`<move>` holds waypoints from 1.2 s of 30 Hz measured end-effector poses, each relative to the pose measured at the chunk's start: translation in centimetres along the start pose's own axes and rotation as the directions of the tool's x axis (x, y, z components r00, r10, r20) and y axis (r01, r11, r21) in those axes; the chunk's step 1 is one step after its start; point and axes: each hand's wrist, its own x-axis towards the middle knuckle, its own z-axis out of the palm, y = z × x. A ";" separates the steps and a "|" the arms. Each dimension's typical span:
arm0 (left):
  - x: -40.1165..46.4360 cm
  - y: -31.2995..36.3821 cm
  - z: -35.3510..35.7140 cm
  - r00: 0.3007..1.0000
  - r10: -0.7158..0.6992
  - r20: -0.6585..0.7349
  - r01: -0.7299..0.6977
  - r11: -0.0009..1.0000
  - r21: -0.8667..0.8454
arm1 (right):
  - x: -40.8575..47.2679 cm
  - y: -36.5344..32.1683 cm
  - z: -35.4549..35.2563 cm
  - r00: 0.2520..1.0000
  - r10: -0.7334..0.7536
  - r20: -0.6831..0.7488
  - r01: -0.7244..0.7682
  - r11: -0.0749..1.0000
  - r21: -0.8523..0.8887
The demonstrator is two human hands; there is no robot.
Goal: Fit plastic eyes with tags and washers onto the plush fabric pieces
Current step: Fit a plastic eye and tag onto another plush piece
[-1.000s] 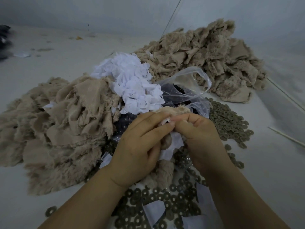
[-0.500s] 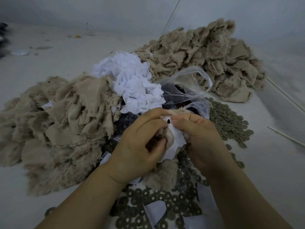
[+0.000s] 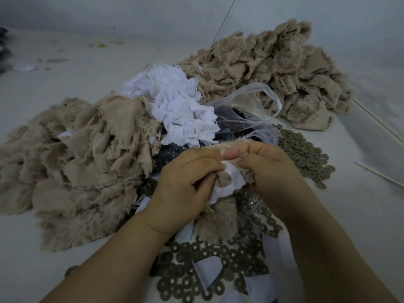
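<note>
Fingers of the left hand and right hand curl together, pinching a plush piece with a white tag at scene centre. Washers lie right and near; plush heaps rise left and far on the pale counter.

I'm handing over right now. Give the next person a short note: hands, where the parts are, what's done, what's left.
Left hand and right hand together pinch one plush piece with a white tag and a washer on it.
Plush piles: left and far right. Tag heap centre. Loose washers near and right.
Washer not visibly seated: finish it, then carry on with the rest.
</note>
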 end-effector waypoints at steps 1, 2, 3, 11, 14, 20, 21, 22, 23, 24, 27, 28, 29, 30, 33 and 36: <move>0.0 0.0 0.0 1.000 -0.004 0.009 0.004 1.000 0.001 | -0.1 -0.2 0.1 1.000 0.005 -0.010 -0.005 0.999 -0.043; -0.1 0.1 0.1 1.000 -0.010 0.018 0.010 1.000 0.003 | -0.1 -0.3 0.2 1.000 0.008 -0.021 -0.010 0.996 -0.089; -0.2 0.1 0.0 1.000 -0.016 0.024 0.016 1.000 0.007 | -0.1 -0.4 0.3 0.999 0.011 -0.038 -0.016 0.991 -0.130; -0.1 -0.3 -0.2 1.000 -0.023 -0.010 0.024 0.995 0.095 | -1.4 -1.4 -0.8 0.980 0.110 -0.168 -0.188 0.793 -0.580; -0.2 -0.5 -0.3 0.999 -0.037 -0.030 0.040 0.993 0.112 | -2.7 -2.0 -2.5 0.972 0.221 -0.081 -0.167 0.408 -0.898; -0.3 -0.7 -0.2 0.999 -0.028 -0.039 0.033 0.989 0.142 | -3.8 -0.8 -2.0 0.847 0.526 0.078 0.022 0.112 -0.993; -0.3 -0.7 -0.3 0.999 -0.029 -0.041 0.035 0.990 0.140 | -3.6 -0.4 -2.1 0.883 0.466 0.058 0.032 0.064 -0.997; -0.3 -0.7 -0.3 0.999 -0.029 -0.041 0.034 0.990 0.138 | -3.4 -0.1 -2.3 0.913 0.408 0.028 0.010 0.047 -0.999; -0.3 -0.7 -0.3 0.999 -0.027 -0.040 0.033 0.990 0.137 | -3.3 0.3 -2.5 0.935 0.356 -0.002 -0.020 0.047 -0.999; -0.3 -0.7 -0.3 0.999 -0.024 -0.038 0.029 0.991 0.134 | -3.2 0.6 -2.5 0.948 0.317 -0.025 -0.040 0.043 -0.998; -0.2 -0.6 -0.3 0.999 -0.006 -0.037 0.011 0.992 0.122 | -3.2 1.1 -2.7 0.971 0.236 -0.051 -0.060 0.032 -0.998; -0.2 -0.6 -0.3 0.999 -0.003 -0.037 0.008 0.993 0.119 | -3.2 1.3 -2.8 0.977 0.209 -0.047 -0.055 0.032 -0.998; -0.2 -0.6 -0.3 0.999 0.000 -0.039 0.004 0.993 0.117 | -3.3 1.5 -3.0 0.982 0.185 -0.032 -0.038 0.026 -0.999; -0.2 -0.6 -0.3 0.999 0.005 -0.041 0.000 0.993 0.115 | -3.3 1.7 -3.1 0.985 0.175 -0.011 -0.015 0.020 -1.000; -0.1 -0.6 -0.3 0.999 0.018 -0.036 -0.014 0.994 0.111 | -3.6 2.4 -3.1 0.981 0.188 0.053 0.046 0.038 -0.998; -0.1 -0.6 -0.3 0.999 0.012 -0.037 -0.008 0.994 0.110 | -3.7 2.0 -2.9 0.985 0.167 0.029 0.011 0.104 -0.995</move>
